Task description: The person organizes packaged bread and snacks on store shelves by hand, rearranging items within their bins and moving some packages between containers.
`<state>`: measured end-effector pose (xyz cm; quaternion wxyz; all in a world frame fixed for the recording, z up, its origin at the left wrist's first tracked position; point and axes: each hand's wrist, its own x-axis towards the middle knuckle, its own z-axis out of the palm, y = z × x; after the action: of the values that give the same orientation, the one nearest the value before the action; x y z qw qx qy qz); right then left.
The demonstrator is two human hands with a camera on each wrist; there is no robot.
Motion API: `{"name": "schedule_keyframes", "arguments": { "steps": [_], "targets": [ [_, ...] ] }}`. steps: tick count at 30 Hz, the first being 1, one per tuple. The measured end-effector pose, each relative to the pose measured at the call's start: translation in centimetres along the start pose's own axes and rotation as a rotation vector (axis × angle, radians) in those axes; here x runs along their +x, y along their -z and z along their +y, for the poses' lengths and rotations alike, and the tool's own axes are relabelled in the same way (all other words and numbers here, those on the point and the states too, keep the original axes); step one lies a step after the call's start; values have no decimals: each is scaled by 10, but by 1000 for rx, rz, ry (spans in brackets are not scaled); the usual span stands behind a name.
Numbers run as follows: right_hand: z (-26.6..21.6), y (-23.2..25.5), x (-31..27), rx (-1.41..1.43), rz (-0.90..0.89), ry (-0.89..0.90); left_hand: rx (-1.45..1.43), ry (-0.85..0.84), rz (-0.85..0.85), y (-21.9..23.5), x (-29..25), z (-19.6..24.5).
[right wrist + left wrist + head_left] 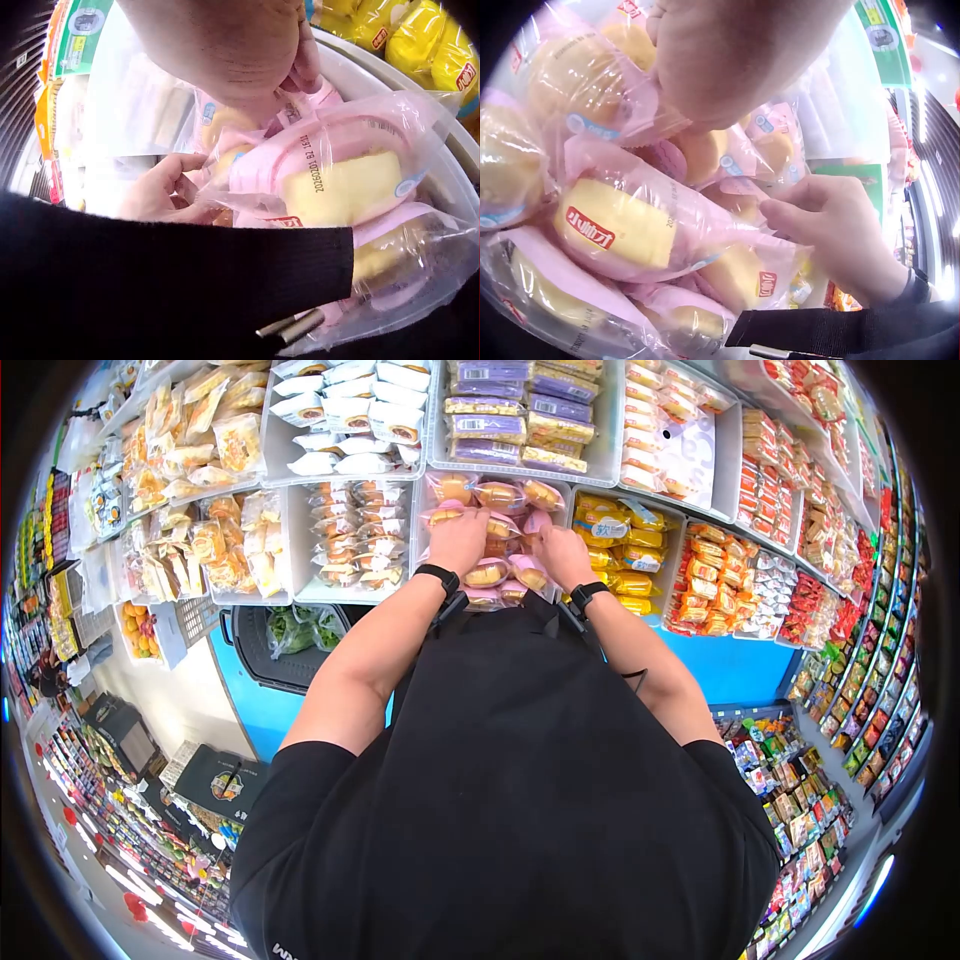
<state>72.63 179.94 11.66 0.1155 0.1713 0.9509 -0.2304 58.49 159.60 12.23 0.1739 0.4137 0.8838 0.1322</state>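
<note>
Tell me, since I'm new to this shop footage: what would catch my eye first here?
Both hands, the left hand and the right hand, are sunk into a white bin of pink-wrapped cake packs at mid-shelf, fingers among the wrappers. Just right of it sits a bin of bright yellow packs, and purple packs fill the tray above.

Head view: high, facing down at shelf bins. Wrist views: very near, sharing pink cake packets.
</note>
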Motion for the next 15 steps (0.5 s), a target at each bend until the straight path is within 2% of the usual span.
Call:
{"name": "schedule_keyframes", "arguments": {
  "steps": [3, 11, 15],
  "targets": [
    [-6, 14, -5, 33, 13, 31, -3, 1, -11, 0, -3, 0],
    [-11, 44, 7, 206, 236, 146, -16, 20, -39, -2, -4, 0],
    [-16, 65, 17, 221, 171, 183, -7, 36, -68, 1, -3, 1]
  ]
}}
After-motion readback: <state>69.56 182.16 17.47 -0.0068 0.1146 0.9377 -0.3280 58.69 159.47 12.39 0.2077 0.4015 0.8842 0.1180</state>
